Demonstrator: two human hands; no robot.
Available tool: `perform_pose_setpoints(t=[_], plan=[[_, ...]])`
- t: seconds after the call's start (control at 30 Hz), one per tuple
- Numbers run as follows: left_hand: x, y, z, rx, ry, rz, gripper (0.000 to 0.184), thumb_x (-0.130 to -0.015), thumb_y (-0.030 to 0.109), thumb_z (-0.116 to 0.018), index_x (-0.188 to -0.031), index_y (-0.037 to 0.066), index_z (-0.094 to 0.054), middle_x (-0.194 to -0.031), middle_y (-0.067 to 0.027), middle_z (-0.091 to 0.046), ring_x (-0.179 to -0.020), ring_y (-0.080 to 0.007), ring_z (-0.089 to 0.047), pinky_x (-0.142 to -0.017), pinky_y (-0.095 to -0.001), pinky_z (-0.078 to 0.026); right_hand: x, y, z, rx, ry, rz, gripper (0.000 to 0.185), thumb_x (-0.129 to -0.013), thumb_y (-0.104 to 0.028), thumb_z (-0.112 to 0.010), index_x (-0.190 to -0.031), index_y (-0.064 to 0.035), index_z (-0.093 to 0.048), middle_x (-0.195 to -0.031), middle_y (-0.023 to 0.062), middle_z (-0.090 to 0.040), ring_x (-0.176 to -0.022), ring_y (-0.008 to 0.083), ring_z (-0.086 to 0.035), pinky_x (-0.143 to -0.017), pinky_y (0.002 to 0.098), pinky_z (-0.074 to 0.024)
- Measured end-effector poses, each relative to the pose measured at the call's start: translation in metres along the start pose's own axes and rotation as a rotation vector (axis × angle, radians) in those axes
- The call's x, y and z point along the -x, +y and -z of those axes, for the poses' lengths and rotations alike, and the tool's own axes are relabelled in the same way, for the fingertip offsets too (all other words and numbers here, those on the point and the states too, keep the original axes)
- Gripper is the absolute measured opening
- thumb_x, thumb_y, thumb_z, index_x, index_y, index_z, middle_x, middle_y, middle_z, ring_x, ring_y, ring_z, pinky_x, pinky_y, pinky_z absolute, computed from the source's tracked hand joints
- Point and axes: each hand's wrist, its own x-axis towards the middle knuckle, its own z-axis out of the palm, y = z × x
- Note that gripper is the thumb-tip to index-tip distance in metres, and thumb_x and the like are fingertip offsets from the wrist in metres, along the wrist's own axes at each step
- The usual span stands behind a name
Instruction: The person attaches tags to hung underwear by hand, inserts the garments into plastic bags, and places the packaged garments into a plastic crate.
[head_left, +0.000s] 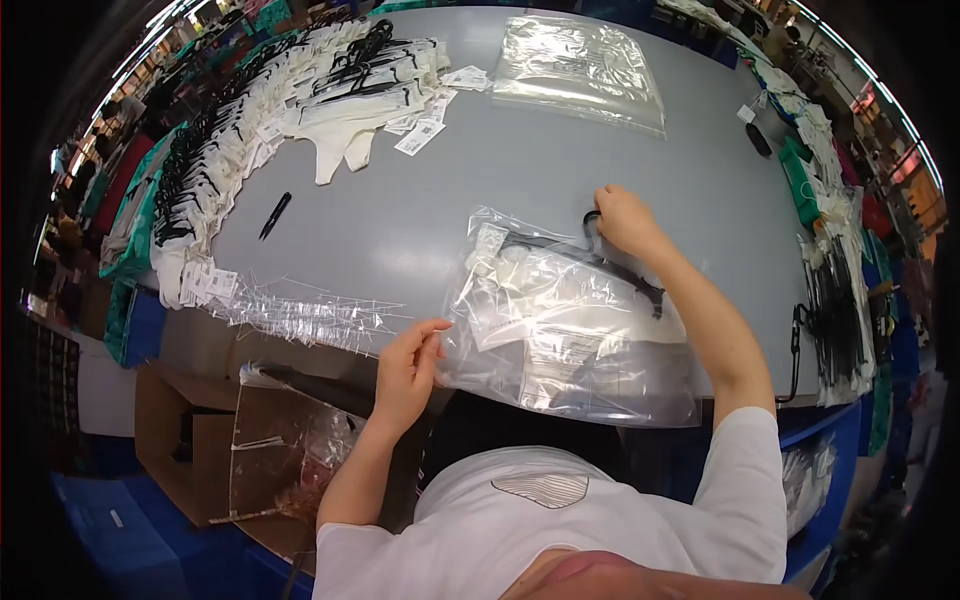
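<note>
A clear plastic bag (575,375) lies at the table's near edge, with a white garment (545,275) on a black hanger (625,272) inside. Paper tags show through the plastic. My right hand (628,222) is closed at the hanger's black hook, which sticks out beyond the bag's far side. At the bag's left edge, my left hand (408,372) has its thumb and fingers pinched together on the plastic.
White garments on black hangers (350,90) crowd the table's left side. Flat clear bags (575,65) lie at the back. A black pen (275,215) and a bundle of clear tag fasteners (310,318) lie left. Cardboard boxes (185,415) stand below; more hangers (838,310) line the right.
</note>
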Motion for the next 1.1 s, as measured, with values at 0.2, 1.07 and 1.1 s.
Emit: perform_pose_setpoints(t=[0.2,1.07,1.1], plan=[[-0.001,-0.021,0.012,-0.471,0.079,-0.323,0.034,-0.09,0.001,-0.057,-0.123,0.008,-0.059,-0.068,-0.0017,-0.055,-0.057,-0.0134,-0.048,-0.056,-0.0257,-0.04,0.032,0.002,0.119,-0.848,0.094,-0.039,0.012,-0.089,-0.011,-0.061,-0.098,-0.0041,-0.066,-0.072,0.0006,-0.06,-0.058,0.0052,-0.045,-0.052,0.019,-0.0336],[-0.02,-0.023,-0.085,-0.646,-0.041,-0.49,0.037,-0.092,0.006,-0.056,-0.129,0.002,-0.053,-0.122,-0.0151,-0.055,-0.108,-0.0301,-0.055,-0.093,-0.0362,-0.045,0.332,0.228,0.356,0.999,0.845,-0.63,0.02,-0.087,-0.022,-0.056,-0.086,-0.0031,-0.062,-0.086,0.0145,-0.067,-0.075,0.0372,-0.062,-0.071,0.0428,-0.05],[-0.019,-0.023,-0.085,-0.652,-0.038,-0.493,0.036,-0.092,0.006,-0.056,-0.128,0.002,-0.053,-0.122,-0.0151,-0.055,-0.107,-0.03,-0.056,-0.093,-0.0359,-0.046,0.321,0.24,0.331,0.996,0.846,-0.634,0.02,-0.087,-0.022,-0.056,-0.086,-0.0031,-0.062,-0.086,0.0145,-0.067,-0.075,0.0372,-0.062,-0.071,0.0428,-0.05]])
